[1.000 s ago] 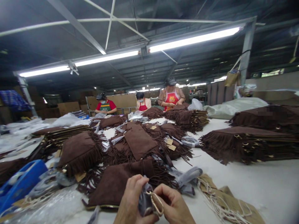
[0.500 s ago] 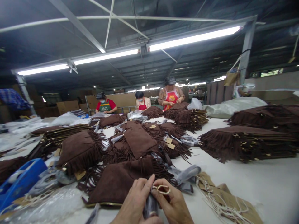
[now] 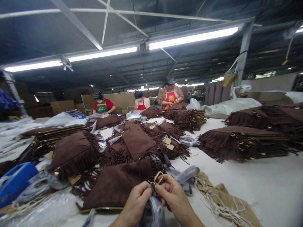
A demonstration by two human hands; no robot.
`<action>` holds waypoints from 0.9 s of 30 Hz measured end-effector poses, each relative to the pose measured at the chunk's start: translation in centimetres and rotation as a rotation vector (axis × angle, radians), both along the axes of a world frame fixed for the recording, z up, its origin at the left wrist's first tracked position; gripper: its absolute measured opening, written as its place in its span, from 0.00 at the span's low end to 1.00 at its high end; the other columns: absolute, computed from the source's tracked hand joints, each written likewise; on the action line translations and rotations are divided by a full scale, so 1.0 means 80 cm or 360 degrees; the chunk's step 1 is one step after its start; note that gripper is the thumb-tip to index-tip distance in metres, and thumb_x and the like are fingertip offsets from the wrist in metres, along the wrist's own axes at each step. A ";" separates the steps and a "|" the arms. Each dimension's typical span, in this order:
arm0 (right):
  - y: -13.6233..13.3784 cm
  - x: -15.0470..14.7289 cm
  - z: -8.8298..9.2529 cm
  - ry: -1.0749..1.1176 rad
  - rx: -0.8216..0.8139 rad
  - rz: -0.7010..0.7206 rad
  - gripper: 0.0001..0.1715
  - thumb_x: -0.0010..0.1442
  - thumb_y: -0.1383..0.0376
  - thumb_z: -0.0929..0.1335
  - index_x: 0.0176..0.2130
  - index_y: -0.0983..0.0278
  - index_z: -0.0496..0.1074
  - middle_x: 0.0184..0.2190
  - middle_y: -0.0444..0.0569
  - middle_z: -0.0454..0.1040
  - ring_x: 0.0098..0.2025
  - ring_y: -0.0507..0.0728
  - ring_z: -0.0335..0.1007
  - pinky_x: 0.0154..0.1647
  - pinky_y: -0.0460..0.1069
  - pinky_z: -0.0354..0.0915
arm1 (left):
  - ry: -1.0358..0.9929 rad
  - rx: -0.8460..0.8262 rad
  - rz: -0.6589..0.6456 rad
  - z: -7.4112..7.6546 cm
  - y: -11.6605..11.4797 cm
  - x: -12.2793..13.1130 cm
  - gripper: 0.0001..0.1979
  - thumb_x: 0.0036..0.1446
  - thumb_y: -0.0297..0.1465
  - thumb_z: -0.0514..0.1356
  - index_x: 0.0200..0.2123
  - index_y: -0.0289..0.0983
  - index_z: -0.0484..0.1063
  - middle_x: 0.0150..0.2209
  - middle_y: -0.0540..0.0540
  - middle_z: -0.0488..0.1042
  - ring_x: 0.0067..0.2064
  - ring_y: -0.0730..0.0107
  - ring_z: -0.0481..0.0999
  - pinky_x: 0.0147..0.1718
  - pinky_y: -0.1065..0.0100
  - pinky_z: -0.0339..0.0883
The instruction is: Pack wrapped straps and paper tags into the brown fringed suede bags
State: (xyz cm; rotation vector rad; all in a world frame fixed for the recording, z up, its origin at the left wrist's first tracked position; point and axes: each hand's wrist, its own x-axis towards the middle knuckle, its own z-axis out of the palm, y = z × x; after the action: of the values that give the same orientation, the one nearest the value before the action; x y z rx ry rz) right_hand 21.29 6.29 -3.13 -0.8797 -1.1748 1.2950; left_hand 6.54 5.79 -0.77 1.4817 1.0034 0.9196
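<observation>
Close in front of me both hands are closed on a dark bag strap wrapped in clear plastic (image 3: pixel 155 209), which hangs down between them. My right hand (image 3: pixel 174 197) pinches the gold metal clasp (image 3: pixel 158 177) at its upper end. My left hand (image 3: pixel 137 200) has its thumb and curled fingers on the strap just beside the clasp; its fingertips are partly hidden. Just beyond my hands lies a dark brown fringed bag (image 3: pixel 113 183), its gold zipper edge facing me. Whether the clasp touches the bag, I cannot tell.
Brown paper tags with white strings (image 3: pixel 220 201) lie at right. A blue plastic holder (image 3: pixel 19 181) and clear plastic wrap (image 3: pixel 52 205) are at left. Stacked fringed bags (image 3: pixel 243 143) stand at right, with more piled mid-table. Across the table, several people in aprons (image 3: pixel 170 98) handle things.
My left hand has drawn back from lying over the strap to a curled grip beside the clasp. The clasp has risen and tilted upright in my right hand. The view has shifted slightly right.
</observation>
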 end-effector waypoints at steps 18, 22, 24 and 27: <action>-0.010 0.015 0.011 -0.0473 0.0255 -0.0124 0.16 0.57 0.59 0.69 0.41 0.60 0.60 0.19 0.34 0.64 0.19 0.50 0.61 0.20 0.44 0.55 | 0.0520 0.0681 0.0454 -0.001 -0.014 0.004 0.13 0.60 0.37 0.51 0.25 0.40 0.62 0.29 0.46 0.68 0.35 0.61 0.67 0.36 0.64 0.61; -0.011 0.013 0.013 -0.0605 0.0362 -0.0202 0.13 0.56 0.62 0.68 0.40 0.61 0.61 0.19 0.34 0.63 0.21 0.51 0.61 0.24 0.45 0.55 | 0.0349 0.0619 0.0325 0.007 -0.018 0.010 0.09 0.58 0.35 0.54 0.30 0.38 0.70 0.32 0.45 0.72 0.38 0.61 0.70 0.39 0.65 0.63; -0.011 0.013 0.014 -0.0609 0.0367 -0.0180 0.13 0.56 0.63 0.67 0.41 0.61 0.61 0.19 0.34 0.64 0.22 0.52 0.62 0.24 0.46 0.56 | 0.0168 0.0435 0.0204 0.010 -0.018 0.013 0.09 0.54 0.35 0.57 0.34 0.37 0.73 0.36 0.44 0.74 0.42 0.60 0.71 0.43 0.65 0.63; -0.011 0.015 0.014 -0.0632 0.0377 -0.0143 0.13 0.56 0.62 0.67 0.41 0.61 0.60 0.20 0.35 0.64 0.22 0.52 0.62 0.24 0.46 0.55 | -0.0138 0.0077 0.0163 0.012 -0.016 0.017 0.12 0.51 0.38 0.59 0.32 0.35 0.75 0.34 0.45 0.74 0.40 0.62 0.71 0.40 0.66 0.62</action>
State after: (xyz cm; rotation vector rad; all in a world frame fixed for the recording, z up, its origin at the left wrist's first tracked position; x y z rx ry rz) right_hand 22.47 5.44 -2.04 -1.0275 -1.5434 0.9072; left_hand 7.90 4.51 0.21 1.4283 1.0072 1.0794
